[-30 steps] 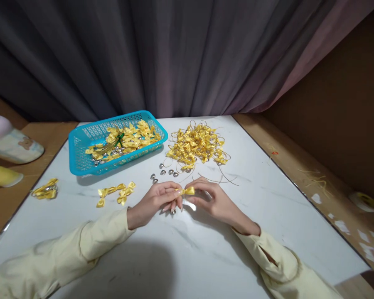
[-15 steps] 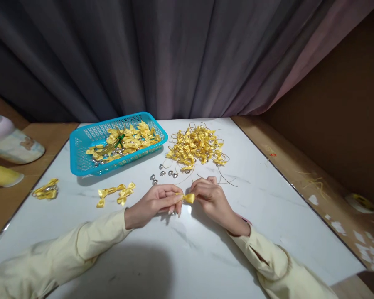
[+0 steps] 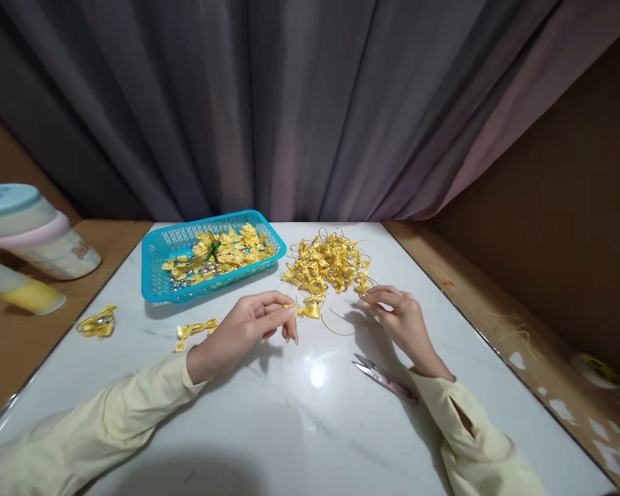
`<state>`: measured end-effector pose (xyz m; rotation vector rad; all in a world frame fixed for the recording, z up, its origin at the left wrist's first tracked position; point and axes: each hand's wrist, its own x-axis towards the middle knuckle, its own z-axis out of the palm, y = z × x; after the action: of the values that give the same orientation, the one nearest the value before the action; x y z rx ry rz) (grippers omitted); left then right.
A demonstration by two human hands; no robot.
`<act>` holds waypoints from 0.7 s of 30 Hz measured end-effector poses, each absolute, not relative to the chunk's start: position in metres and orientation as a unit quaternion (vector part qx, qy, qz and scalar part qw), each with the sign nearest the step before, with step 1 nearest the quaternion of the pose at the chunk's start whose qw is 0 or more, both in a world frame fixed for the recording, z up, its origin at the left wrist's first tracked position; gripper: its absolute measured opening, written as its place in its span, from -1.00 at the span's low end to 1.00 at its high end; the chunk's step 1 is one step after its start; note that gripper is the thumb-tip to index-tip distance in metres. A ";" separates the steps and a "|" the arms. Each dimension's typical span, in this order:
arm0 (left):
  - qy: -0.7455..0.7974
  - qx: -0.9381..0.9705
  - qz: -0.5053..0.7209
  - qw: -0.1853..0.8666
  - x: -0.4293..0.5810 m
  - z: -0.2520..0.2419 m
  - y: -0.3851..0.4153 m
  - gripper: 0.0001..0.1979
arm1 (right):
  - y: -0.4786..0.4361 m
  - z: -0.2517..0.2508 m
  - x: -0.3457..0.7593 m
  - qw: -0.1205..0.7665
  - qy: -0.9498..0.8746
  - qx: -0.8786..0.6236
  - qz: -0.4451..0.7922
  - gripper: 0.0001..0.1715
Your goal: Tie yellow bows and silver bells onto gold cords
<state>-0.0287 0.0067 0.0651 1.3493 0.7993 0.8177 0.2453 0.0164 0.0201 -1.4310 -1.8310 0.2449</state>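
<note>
My left hand (image 3: 253, 324) pinches a yellow satin ribbon bow (image 3: 310, 311) between thumb and fingers, just above the white table. Over on the right, my right hand (image 3: 397, 317) has its fingertips drawn together at the near right edge of a heap of yellow bows (image 3: 325, 262) with thin gold cords and silver beads. What those fingertips hold, if anything, is too small to make out. A thin gold cord (image 3: 338, 333) curves on the table between the hands. Below my right hand lies a pair of thread snips (image 3: 385, 379), blades apart.
A blue perforated basket (image 3: 152, 275) at the back left holds yellow bows and silver beads. Loose bows (image 3: 191, 331) lie beside my left forearm, and a bow bundle (image 3: 98, 322) sits farther left. A tumbler (image 3: 41, 234) and a yellow-and-clear cylinder (image 3: 28, 293) are at far left.
My right hand has left the bow and moved right, to the heap's edge. My left hand still holds the bow. The snips now show fully, and the view has shifted slightly.
</note>
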 end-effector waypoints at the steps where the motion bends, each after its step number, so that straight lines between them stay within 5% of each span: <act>1: 0.357 0.591 0.362 0.626 -0.029 0.068 0.006 -0.82 | 0.017 0.023 0.249 0.384 -0.728 -0.562 0.079 -0.84; 5: 0.389 0.575 0.392 0.604 -0.029 0.075 0.005 -0.81 | 0.018 0.043 0.251 0.359 -0.742 -0.565 0.036 -0.81; 10: 0.401 0.533 0.422 0.615 -0.029 0.086 0.007 -0.82 | 0.021 0.075 0.234 0.375 -0.664 -0.614 0.206 -0.75; 21: 0.354 0.608 0.490 0.515 -0.024 0.112 0.019 -0.88 | 0.034 0.125 0.189 0.569 -0.510 -0.456 0.455 -0.65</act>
<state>-0.0242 0.0189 0.1119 1.4596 0.8493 1.1775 0.1886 0.0338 0.1252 -1.0712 -1.1985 1.0688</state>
